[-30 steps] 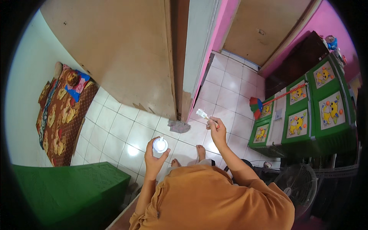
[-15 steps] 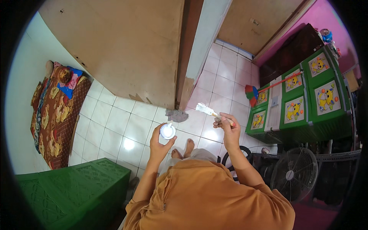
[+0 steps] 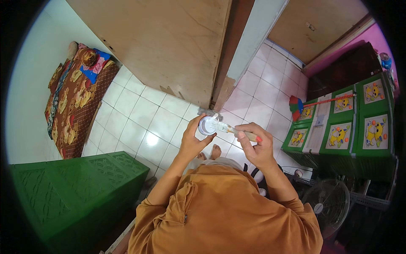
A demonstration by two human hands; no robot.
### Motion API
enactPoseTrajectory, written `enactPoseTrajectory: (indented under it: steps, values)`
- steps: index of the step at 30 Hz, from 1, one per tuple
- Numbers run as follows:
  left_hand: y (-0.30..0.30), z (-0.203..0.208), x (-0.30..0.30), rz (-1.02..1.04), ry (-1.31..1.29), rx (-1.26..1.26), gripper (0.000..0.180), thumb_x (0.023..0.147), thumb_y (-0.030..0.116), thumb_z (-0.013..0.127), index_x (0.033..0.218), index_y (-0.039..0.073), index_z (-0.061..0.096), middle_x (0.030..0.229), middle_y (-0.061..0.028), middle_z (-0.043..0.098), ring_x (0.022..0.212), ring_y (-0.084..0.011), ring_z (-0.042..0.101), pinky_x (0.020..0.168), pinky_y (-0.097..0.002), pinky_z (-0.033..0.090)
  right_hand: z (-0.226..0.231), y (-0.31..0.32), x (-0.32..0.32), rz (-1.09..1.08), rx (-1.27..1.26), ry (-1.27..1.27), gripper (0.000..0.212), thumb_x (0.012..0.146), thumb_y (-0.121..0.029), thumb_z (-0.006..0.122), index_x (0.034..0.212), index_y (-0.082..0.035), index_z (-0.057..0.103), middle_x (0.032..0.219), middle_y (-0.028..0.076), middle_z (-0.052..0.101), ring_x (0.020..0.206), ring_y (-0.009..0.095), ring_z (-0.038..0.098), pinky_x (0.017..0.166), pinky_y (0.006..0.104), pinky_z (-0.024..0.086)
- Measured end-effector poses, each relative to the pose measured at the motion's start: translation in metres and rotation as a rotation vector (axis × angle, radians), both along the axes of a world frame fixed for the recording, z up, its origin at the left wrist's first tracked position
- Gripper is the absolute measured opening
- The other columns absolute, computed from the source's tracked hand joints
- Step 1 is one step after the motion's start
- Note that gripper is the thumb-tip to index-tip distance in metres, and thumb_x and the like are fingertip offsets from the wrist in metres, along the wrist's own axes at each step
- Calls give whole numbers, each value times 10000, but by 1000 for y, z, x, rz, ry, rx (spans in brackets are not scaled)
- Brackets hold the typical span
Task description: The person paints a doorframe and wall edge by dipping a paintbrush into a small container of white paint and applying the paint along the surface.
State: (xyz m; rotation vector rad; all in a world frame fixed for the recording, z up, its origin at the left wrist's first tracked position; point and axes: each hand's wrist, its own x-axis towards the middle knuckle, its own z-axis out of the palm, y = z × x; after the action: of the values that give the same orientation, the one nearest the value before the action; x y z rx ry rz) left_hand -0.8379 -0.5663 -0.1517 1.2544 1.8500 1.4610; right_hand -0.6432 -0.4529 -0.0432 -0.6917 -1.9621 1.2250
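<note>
My left hand [image 3: 192, 139] is closed round a small round tub [image 3: 206, 126] with a pale rim and some white stuff inside, probably paint. In my right hand [image 3: 259, 147] I grip the wooden handle of a paintbrush [image 3: 239, 132], which has a red tip. The brush points left, and its white-coated bristles reach the right side of the tub's mouth. Both hands are close together in front of my body, over the tiled floor. A grey rag [image 3: 207, 112] lies on the floor beyond the tub, at the foot of the door frame.
Ahead stands a brown door [image 3: 156, 46] beside a pale wall edge [image 3: 253, 46]. A patterned mattress [image 3: 80, 97] lies at the left, with a green cabinet [image 3: 76, 186] nearer. Green drawers [image 3: 325, 148] with cartoon pictures and a standing fan [image 3: 327, 207] are at the right.
My right hand has brought the brush left and down to the tub, so its bristles now meet the opening. My left hand has tilted the tub toward it. The whole view has shifted.
</note>
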Motion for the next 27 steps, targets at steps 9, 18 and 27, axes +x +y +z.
enactPoseTrajectory:
  steps: [9, 18, 27]
  values:
    - [64, -10, 17, -36, -38, 21, 792, 770, 51, 892, 1484, 27, 552, 1406, -156, 659, 1304, -283, 642, 1114, -380, 489, -11, 63, 1, 70, 191, -66, 134, 941, -71, 757, 1068, -30, 745, 839, 111, 709, 614, 201, 583, 564, 332, 479]
    - [98, -24, -40, -128, 13, 17, 754, 767, 86, 920, 1439, 46, 581, 1348, -169, 661, 1253, -343, 656, 1050, -416, 531, -19, 80, -47, -40, 89, -121, 123, 960, -92, 743, 1069, -35, 745, 829, 104, 707, 636, 193, 620, 607, 317, 508]
    - [100, -2, -172, -277, -31, 21, 706, 797, 106, 902, 1426, 43, 589, 1351, -164, 662, 1255, -334, 655, 1060, -406, 520, -34, 50, -149, -417, -661, 246, 195, 1050, -120, 638, 1154, 36, 691, 906, 126, 743, 721, 177, 675, 686, 316, 551]
